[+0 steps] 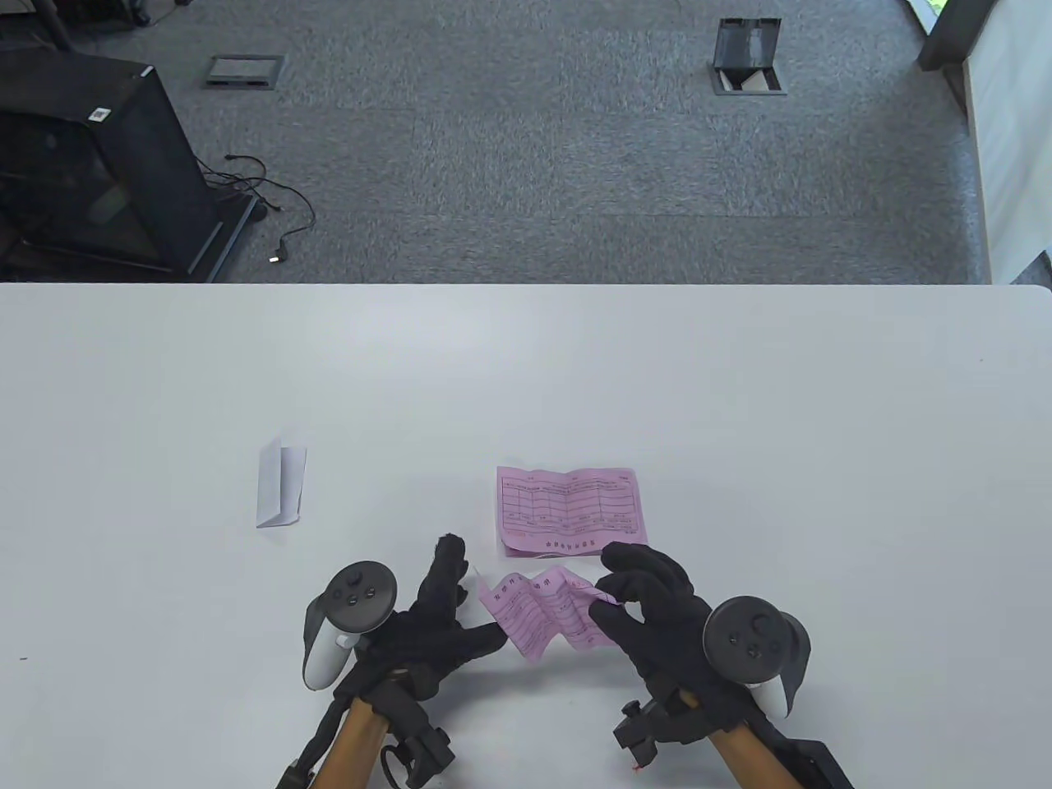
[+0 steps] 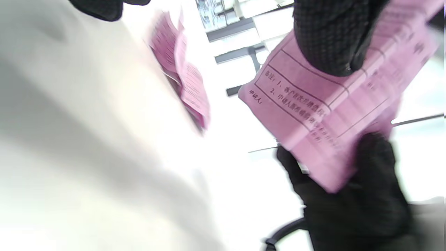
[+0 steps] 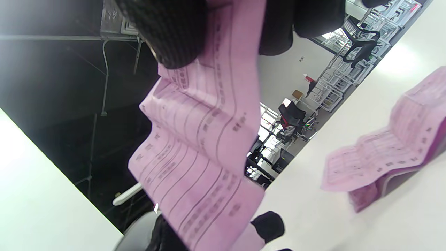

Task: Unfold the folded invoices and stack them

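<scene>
While creased, pink paper invoice [image 1: 549, 612] spans both gloved hands.

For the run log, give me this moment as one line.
left hand: holds pink invoice | right hand: pinches its other end | invoice: creased, mid-unfold | stack: pink sheets on table | white folded paper: untouched

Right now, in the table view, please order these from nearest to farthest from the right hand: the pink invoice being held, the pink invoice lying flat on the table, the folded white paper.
1. Held pink invoice: pinched by the right hand, just to its left.
2. Flat pink invoice: on the table, just beyond the hand.
3. Folded white paper: far off to the left, past the left hand.
</scene>
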`<act>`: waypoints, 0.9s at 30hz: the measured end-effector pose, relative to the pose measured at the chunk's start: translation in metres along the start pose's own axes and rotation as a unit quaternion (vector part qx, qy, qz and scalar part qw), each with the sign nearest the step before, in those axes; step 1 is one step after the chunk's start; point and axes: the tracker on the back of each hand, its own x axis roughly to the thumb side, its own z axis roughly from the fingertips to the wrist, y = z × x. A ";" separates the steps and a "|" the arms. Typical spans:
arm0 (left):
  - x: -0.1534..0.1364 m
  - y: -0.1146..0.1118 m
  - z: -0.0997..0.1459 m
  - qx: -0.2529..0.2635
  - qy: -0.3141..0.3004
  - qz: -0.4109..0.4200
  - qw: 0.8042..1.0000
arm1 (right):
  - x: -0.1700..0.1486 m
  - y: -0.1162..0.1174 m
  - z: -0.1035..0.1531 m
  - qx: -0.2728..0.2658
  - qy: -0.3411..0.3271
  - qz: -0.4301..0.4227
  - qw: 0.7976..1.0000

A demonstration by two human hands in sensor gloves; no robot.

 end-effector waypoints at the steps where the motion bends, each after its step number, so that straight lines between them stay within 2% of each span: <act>1: -0.001 -0.001 -0.001 -0.009 -0.021 0.018 1.000 | -0.002 -0.001 -0.001 -0.003 0.003 -0.006 1.000; 5: 0.000 -0.009 -0.005 -0.035 -0.078 0.056 0.995 | -0.011 -0.001 -0.002 -0.007 0.025 -0.023 0.999; 7: 0.001 -0.013 -0.007 -0.032 -0.091 0.073 0.993 | -0.016 -0.001 -0.003 -0.010 0.041 -0.036 0.998; 11: 0.004 -0.016 -0.006 0.024 -0.101 0.064 0.993 | -0.025 -0.001 -0.004 -0.014 0.061 -0.043 0.997; 13: 0.006 -0.015 -0.004 0.080 -0.103 0.053 0.990 | -0.030 -0.001 -0.005 -0.010 0.073 -0.048 0.996; 16: 0.010 -0.012 0.000 0.139 -0.101 0.031 0.985 | -0.036 -0.001 -0.007 -0.007 0.087 -0.044 0.995; 18: 0.012 -0.008 0.004 0.187 -0.088 -0.015 0.978 | -0.042 -0.002 -0.009 -0.004 0.097 -0.038 0.995; 21: 0.013 -0.006 0.008 0.225 -0.065 -0.058 0.971 | -0.049 -0.004 -0.012 -0.008 0.109 -0.020 0.994; 27: 0.020 -0.004 0.003 0.267 -0.015 -0.118 0.956 | -0.057 -0.002 -0.017 -0.003 0.130 0.020 0.991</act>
